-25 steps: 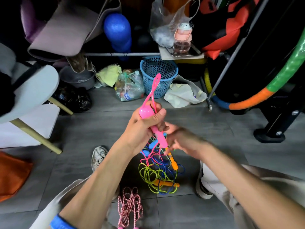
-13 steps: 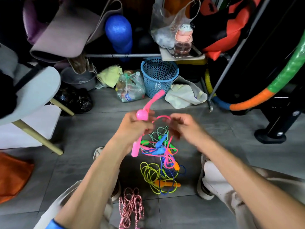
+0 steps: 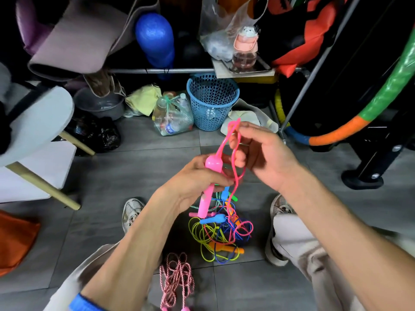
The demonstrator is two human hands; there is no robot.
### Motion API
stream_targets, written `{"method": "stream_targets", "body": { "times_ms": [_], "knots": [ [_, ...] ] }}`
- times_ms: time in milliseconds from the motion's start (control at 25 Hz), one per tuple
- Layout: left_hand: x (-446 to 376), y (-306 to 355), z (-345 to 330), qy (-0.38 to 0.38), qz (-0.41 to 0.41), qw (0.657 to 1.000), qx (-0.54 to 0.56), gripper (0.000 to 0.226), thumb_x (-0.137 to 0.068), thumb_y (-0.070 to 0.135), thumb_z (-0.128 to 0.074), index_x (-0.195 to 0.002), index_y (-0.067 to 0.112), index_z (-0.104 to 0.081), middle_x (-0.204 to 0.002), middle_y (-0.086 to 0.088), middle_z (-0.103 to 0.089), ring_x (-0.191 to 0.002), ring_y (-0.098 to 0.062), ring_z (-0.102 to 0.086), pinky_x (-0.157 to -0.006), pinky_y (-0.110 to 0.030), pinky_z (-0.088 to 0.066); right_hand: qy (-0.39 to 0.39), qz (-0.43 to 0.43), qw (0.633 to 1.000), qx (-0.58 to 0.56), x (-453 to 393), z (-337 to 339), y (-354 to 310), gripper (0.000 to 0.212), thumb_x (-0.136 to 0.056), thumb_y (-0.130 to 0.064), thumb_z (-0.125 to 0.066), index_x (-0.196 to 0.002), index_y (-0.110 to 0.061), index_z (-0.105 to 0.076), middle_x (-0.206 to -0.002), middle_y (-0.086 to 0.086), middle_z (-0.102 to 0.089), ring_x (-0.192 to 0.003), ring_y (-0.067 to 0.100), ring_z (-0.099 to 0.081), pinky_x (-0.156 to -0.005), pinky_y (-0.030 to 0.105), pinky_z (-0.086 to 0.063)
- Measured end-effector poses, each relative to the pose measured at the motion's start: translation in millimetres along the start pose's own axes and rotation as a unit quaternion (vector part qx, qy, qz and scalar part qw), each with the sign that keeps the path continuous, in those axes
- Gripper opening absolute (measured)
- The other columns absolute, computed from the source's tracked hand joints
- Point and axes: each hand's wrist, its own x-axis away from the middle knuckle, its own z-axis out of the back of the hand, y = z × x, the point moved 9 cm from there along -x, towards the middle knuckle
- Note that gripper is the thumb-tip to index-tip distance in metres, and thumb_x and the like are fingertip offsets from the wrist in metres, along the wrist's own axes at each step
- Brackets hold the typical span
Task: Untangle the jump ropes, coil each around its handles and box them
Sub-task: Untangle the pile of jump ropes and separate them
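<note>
Floor: grey tiles [image 3: 139, 176], crowded along the far side with a blue mesh basket [image 3: 212, 102], a bag of clear plastic bottles [image 3: 171, 117], a black plastic bag [image 3: 94, 135] and a striped hoop [image 3: 381, 99] leaning at the right.
Pink handle: the pink handle [image 3: 210, 182] stands nearly upright, bulb end up, its lower end hanging below the palm over the pile.
Left hand: the left hand [image 3: 195, 178] grips the handle around its upper half, fingers curled across the shaft and thumb side toward the bulb; the forearm rises from the lower left, a blue cuff [image 3: 83, 304] at its wrist.
Pink rope: the pink rope [image 3: 233, 151] leaves the bulb, climbs to a tight bend above both hands, then drops past the palm into the pile.
Right hand: the right hand [image 3: 262, 153] is raised just right of the handle, fingers curled, thumb and forefinger pinching the bend of the rope near its top; the forearm comes in from the lower right.
Pile: tangled ropes [image 3: 221, 234] in yellow, blue, green and pink lie on the floor between the two shoes, with a blue handle [image 3: 213, 219] and an orange handle [image 3: 226, 248] among them.
Striped rope: a red-and-white twisted rope [image 3: 177, 281] lies apart, nearer the person.
</note>
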Motion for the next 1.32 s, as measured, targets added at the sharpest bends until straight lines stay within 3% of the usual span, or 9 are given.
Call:
{"method": "stream_targets", "body": {
  "times_ms": [360, 480, 600, 760, 800, 920, 1040, 1200, 1320],
  "knots": [
    [-0.3, 5.1, 27.4, 0.16, -0.012, 0.98, 0.12, 0.015, -0.081, 0.017, -0.074, -0.087, 0.006, -0.065, -0.074, -0.012, -0.054, -0.057, -0.017, -0.051, -0.052, -0.024, -0.047, 0.136, -0.089, 0.968, 0.19, -2.9, 55.7, 16.8, 0.015, -0.096, -0.016, -0.048, -0.095, -0.011, -0.062, -0.092, 0.008, -0.069, -0.048, 0.022, -0.06, -0.048, 0.029, -0.054],
    [3.8, 18.5, 40.5, 0.193, -0.069, 0.961, 0.187, 0.022, -0.074, 0.022, -0.077, -0.087, 0.009, -0.066, -0.081, -0.005, -0.067, -0.083, -0.022, -0.062, -0.069, -0.029, -0.052, 0.01, -0.201, 0.924, 0.325, 4.0, 47.6, 81.6, 0.029, -0.085, -0.01, -0.052, -0.113, -0.013, -0.058, -0.108, 0.007, -0.065, -0.053, 0.023, -0.059, -0.047, 0.028, -0.052],
    [9.4, 36.8, 30.2, 0.111, -0.136, 0.943, 0.283, 0.027, -0.076, 0.022, -0.069, -0.095, 0.004, -0.06, -0.089, -0.011, -0.072, -0.083, -0.026, -0.07, -0.083, -0.039, -0.056, -0.113, -0.264, 0.806, 0.517, 17.5, 53.6, 156.1, 0.017, -0.094, -0.012, -0.045, -0.105, -0.014, -0.058, -0.093, 0.011, -0.058, -0.063, 0.023, -0.059, -0.05, 0.027, -0.047],
    [19.6, 37.2, 43.1, 0.142, -0.108, 0.938, 0.297, 0.012, -0.079, 0.021, -0.064, -0.085, 0.012, -0.058, -0.063, -0.007, -0.065, -0.036, -0.01, -0.045, -0.043, -0.021, -0.043, -0.121, -0.22, 0.597, 0.762, 12.1, 99.5, 164.8, 0.018, -0.096, -0.02, -0.044, -0.091, -0.013, -0.059, -0.09, 0.01, -0.063, -0.08, 0.026, -0.06, -0.074, 0.033, -0.049],
    [19.7, 31.4, 51.1, 0.175, -0.085, 0.949, 0.247, 0.01, -0.08, 0.016, -0.066, -0.088, 0.012, -0.06, -0.056, -0.004, -0.06, -0.032, -0.009, -0.039, -0.038, -0.018, -0.036, -0.102, -0.196, 0.616, 0.756, 6.4, 100.3, 150.9, 0.018, -0.095, -0.017, -0.047, -0.089, -0.009, -0.062, -0.089, 0.013, -0.068, -0.073, 0.022, -0.062, -0.068, 0.029, -0.05],
    [19.3, 20.5, 69.4, 0.269, -0.042, 0.962, -0.023, 0.022, -0.077, -0.001, -0.07, -0.093, 0.014, -0.072, -0.046, 0.0, -0.055, -0.033, -0.011, -0.041, -0.038, -0.017, -0.034, 0.024, -0.11, 0.836, 0.537, -7.6, 75.8, 83.1, 0.017, -0.092, -0.011, -0.056, -0.075, -0.011, -0.059, -0.055, 0.004, -0.063, -0.037, 0.007, -0.047, -0.04, 0.021, -0.038],
    [13.5, 23.3, 45.0, 0.22, -0.068, 0.963, -0.144, 0.027, -0.063, 0.0, -0.072, -0.088, 0.011, -0.073, -0.056, -0.003, -0.051, -0.05, -0.014, -0.041, -0.053, -0.026, -0.036, 0.067, -0.01, 0.957, 0.282, 0.0, 42.0, 21.4, 0.016, -0.087, -0.01, -0.063, -0.072, -0.012, -0.059, -0.045, -0.001, -0.051, -0.036, 0.009, -0.04, -0.039, 0.021, -0.032],
    [5.1, 15.6, -6.2, 0.033, -0.05, 0.997, -0.038, 0.032, -0.06, -0.006, -0.073, -0.081, 0.017, -0.064, -0.058, 0.002, -0.053, -0.048, -0.008, -0.043, -0.047, -0.016, -0.034, 0.029, 0.019, 0.999, -0.002, 12.9, 17.4, -9.1, 0.013, -0.084, -0.022, -0.058, -0.077, -0.011, -0.055, -0.058, 0.005, -0.058, -0.041, 0.013, -0.049, -0.042, 0.023, -0.045],
    [1.9, 10.5, -22.9, 0.017, -0.038, 0.999, 0.018, 0.034, -0.059, -0.004, -0.075, -0.083, 0.017, -0.063, -0.063, 0.003, -0.059, -0.059, -0.011, -0.051, -0.058, -0.02, -0.046, 0.018, 0.024, 0.998, -0.049, 14.9, 9.9, -5.5, 0.012, -0.085, -0.022, -0.056, -0.081, -0.011, -0.057, -0.066, 0.004, -0.062, -0.045, 0.011, -0.056, -0.044, 0.022, -0.051]
  ]
}}
